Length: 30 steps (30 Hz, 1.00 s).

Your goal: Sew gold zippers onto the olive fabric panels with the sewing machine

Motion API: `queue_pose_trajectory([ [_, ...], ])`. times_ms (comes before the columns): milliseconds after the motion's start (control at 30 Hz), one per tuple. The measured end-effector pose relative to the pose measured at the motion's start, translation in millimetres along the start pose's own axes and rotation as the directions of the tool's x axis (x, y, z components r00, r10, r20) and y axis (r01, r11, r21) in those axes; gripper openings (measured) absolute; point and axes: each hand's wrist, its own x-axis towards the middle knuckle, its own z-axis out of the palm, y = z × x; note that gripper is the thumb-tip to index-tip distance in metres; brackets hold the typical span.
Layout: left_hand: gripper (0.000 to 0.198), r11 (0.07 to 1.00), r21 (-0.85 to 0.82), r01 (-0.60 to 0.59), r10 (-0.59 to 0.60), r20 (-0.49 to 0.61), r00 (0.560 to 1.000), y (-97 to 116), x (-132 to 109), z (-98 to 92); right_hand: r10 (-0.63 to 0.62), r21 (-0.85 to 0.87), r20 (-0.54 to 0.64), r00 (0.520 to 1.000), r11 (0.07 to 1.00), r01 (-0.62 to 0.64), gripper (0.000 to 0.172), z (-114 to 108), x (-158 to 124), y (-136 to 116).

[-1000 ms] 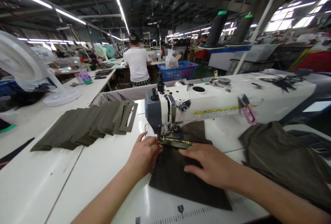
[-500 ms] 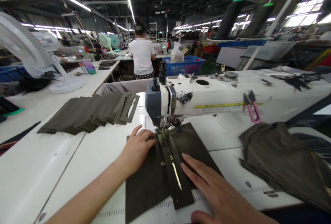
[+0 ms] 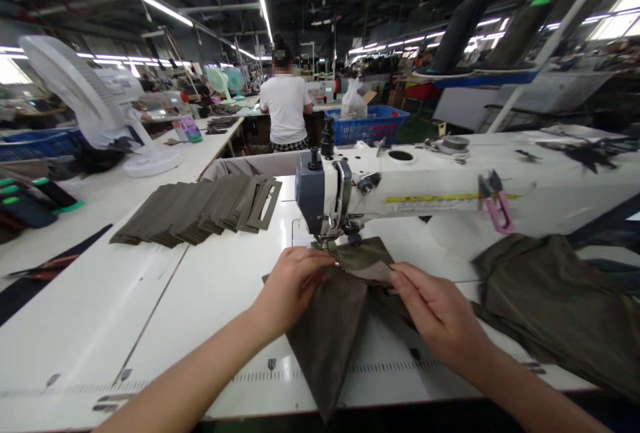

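A dark olive fabric piece with a zipper (image 3: 333,333) lies under the needle area of a white and grey sewing machine (image 3: 325,186), one corner hanging toward the table's front edge. My left hand (image 3: 295,283) is closed on the fabric just left of the presser foot, fingers bent over it by a bit of brass zipper. On the other side, my right hand (image 3: 433,303) pinches a folded-up end of the same fabric between thumb and fingers. Most of the zipper is hidden in the folds.
Stacked olive fabric panels (image 3: 195,210) lie left of the machine. Pink thread snips (image 3: 496,203) rest against the machine arm. A crumpled olive fabric pile (image 3: 555,300) sits at right. A white fan (image 3: 90,86) stands at left; a person (image 3: 285,110) works ahead.
The fabric was flat with its zipper showing; now it is turned and folded up. My right hand went from flat and spread to pinching it. The view shifted a little left.
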Motion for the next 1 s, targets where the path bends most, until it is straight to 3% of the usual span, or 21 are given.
queue_pose_trajectory([
  [100, 0.018, 0.998, -0.060, -0.012, 0.010, -0.048, 0.999, 4.3, 8.5, 2.1, -0.086, 0.023, 0.055, 0.995, 0.996, 0.085, 0.019, -6.2, 10.4, 0.2],
  [300, 0.012, 0.999, -0.049, -0.009, 0.011, 0.042, 0.999, -5.8, 19.7, 5.4, -0.221, -0.001, 0.155, 0.963, 0.975, 0.223, 0.022, -10.3, 13.9, -0.5],
  [533, 0.013, 0.991, -0.075, -0.110, 0.106, -0.049, 0.993, -1.3, 10.5, 5.3, -0.224, -0.045, 0.064, 0.973, 0.973, 0.227, 0.020, -6.7, 7.0, 4.7],
  [667, 0.009, 0.980, 0.019, -0.198, 0.198, -0.009, 0.980, -5.2, 16.2, 10.2, -0.178, -0.031, 0.035, 0.983, 0.983, 0.179, 0.022, -4.5, 8.3, 0.9],
  [767, 0.014, 0.970, 0.060, -0.237, 0.242, -0.081, 0.967, -7.9, 17.0, 13.2, -0.177, -0.047, 0.017, 0.984, 0.983, 0.178, 0.022, -4.9, 14.7, -3.6],
  [867, 0.017, 0.965, 0.109, -0.240, 0.253, -0.134, 0.958, -5.8, 14.4, 14.2, -0.225, -0.078, 0.003, 0.974, 0.971, 0.225, 0.019, -6.3, 23.5, -5.9],
  [1000, 0.016, 0.972, 0.147, -0.182, 0.199, -0.118, 0.973, -2.5, 15.4, 12.5, -0.320, -0.186, -0.056, 0.946, 0.934, 0.305, 0.018, -13.3, 25.8, -17.7],
])
